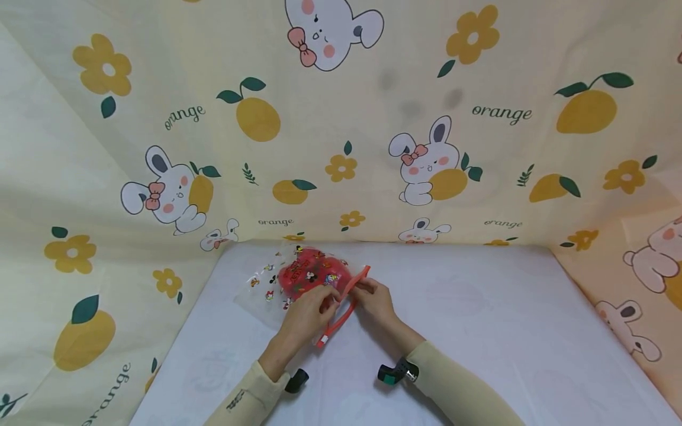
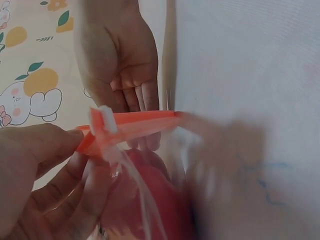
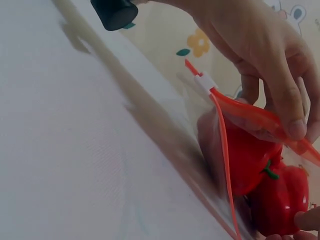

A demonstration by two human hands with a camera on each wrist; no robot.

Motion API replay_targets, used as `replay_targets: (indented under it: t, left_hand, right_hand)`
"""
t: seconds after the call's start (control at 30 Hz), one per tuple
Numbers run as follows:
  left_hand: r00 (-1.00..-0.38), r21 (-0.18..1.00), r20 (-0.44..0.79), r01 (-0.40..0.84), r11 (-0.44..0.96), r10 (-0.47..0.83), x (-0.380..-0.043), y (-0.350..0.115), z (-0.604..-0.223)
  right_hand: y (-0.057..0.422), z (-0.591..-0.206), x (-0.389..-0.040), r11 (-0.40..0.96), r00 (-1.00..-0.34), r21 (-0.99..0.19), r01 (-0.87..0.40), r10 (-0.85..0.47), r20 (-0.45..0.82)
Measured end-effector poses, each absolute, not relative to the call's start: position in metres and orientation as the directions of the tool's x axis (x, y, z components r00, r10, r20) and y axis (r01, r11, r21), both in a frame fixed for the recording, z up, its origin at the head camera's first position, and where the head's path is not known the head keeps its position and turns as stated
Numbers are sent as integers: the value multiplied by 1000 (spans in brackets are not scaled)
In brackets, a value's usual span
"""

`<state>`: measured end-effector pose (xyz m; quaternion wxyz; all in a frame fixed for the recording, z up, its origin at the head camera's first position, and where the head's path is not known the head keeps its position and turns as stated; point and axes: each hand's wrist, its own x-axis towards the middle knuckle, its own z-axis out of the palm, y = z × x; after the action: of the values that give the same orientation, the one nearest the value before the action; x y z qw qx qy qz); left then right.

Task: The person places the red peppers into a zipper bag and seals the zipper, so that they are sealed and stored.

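A clear zip bag with cartoon prints and an orange zip edge lies tilted on the white table. Inside its parted mouth sit two red bell peppers, one with a green stem showing. My left hand pinches the orange edge between thumb and fingers, with the zip slider close by. Reaching in at the mouth from the other side, my right hand has its fingertips against the nearer pepper. Orange edging and plastic partly hide those fingers in the left wrist view.
White cloth covers the table. Behind and at the sides hangs a cream curtain printed with rabbits and oranges. Small dark wrist cameras stick out at both cuffs.
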<state>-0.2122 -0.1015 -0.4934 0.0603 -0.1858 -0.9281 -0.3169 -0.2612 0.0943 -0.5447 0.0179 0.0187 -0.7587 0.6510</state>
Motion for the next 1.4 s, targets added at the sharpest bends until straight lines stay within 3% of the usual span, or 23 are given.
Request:
replay_targets:
  t: [0.37,0.67,1.0,1.4]
  left_hand:
    - [-935,536,187,355,766,302,-207,-105,-489]
    - [-925,491,180,380,784,335,-203,-118,-485]
    - [-913,403,177,409,819,368,-191,-135,-478]
    - [-888,402,137,456,794,440,-177,-155,-475]
  right_hand:
    - [108,-540,-237,51,-997,-998,20,-74,-23]
    - [109,-544,-210,67,-969,-998,-5,-245,-11]
    - [98,-540,-181,73,-940,-997,35,-336,-58]
    - [88,-537,-170,37,-920,-997,72,-384,-80]
